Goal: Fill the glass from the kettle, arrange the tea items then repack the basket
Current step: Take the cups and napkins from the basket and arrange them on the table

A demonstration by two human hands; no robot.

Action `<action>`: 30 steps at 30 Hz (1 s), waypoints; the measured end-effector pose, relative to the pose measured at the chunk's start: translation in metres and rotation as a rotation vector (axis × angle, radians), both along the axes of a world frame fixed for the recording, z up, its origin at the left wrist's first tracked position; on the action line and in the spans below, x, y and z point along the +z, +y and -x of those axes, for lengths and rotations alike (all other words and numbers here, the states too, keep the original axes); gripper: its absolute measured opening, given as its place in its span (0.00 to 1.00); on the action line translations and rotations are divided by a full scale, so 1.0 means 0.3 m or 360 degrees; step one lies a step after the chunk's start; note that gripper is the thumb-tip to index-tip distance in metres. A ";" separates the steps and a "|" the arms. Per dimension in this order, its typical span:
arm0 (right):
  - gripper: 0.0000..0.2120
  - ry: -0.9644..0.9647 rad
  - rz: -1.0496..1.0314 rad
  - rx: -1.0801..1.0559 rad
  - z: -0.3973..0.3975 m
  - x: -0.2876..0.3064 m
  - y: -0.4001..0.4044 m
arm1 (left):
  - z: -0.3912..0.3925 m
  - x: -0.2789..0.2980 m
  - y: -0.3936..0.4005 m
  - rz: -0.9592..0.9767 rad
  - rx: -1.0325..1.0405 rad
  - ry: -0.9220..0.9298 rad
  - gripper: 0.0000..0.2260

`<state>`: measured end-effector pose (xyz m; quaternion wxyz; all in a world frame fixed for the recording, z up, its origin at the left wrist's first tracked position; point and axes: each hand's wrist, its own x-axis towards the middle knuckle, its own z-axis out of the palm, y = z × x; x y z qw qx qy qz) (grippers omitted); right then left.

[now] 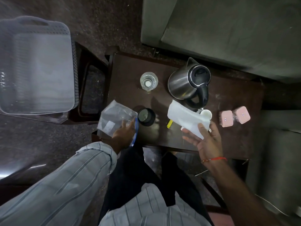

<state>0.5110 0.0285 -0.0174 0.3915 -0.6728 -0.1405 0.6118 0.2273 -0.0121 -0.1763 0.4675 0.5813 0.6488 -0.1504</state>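
Observation:
A steel kettle (184, 84) with a black lid and handle stands on the dark table (130, 62), a clear glass (148, 81) of water to its left. My left hand (125, 129) grips a clear zip bag (114, 118) with a blue strip over the table's left front corner, beside a dark round jar (146, 116). My right hand (205, 137) holds a folded white napkin (185, 118) above a white cup (206, 114). The empty grey basket (37, 66) sits on a chair at the left.
Two pink lidded boxes (234, 118) rest at the table's right side. A small yellow item (169, 123) lies near the napkin. A grey sofa (228, 30) stands behind the table and another seat at the right. My legs are against the table's front edge.

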 end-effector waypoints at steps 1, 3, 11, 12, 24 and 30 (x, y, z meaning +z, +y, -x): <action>0.16 0.0017 -0.0007 -0.0015 -0.005 -0.002 -0.003 | 0.001 -0.024 0.002 0.0031 0.0016 -0.0103 0.26; 0.18 0.0062 -0.0021 -0.0054 -0.015 -0.001 -0.006 | -0.012 -0.046 0.002 0.0131 -0.0230 -0.0130 0.26; 0.17 0.0249 -0.0018 -0.0133 -0.028 0.023 0.001 | -0.048 0.010 0.010 -0.0521 0.0463 -0.0160 0.29; 0.20 0.0269 0.0004 -0.0142 -0.025 0.025 0.003 | -0.054 0.021 0.023 -0.0536 0.0485 -0.0198 0.35; 0.26 0.0505 -0.0079 -0.0251 -0.013 0.010 0.011 | -0.144 0.017 0.213 -0.0403 0.0453 -0.0509 0.44; 0.15 0.0550 -0.0124 -0.0152 0.025 0.028 0.019 | -0.153 0.188 0.228 -0.0582 0.0715 -0.0685 0.44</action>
